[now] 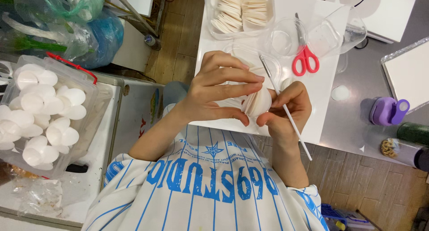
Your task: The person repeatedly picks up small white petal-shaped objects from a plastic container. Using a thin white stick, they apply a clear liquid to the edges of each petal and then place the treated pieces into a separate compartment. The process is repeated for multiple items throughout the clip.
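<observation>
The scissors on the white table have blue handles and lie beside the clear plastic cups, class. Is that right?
Not quite. The head view shows the scissors with red handles, not blue. They do lie on the white table beside the clear plastic cups.

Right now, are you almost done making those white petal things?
Not nearly. Done: a clear box on the left is full of finished white petal pieces. In hand: the left hand and right hand pinch one white bundle, the right also holding a thin stick. Left: a tray of flat white discs waits.
</observation>
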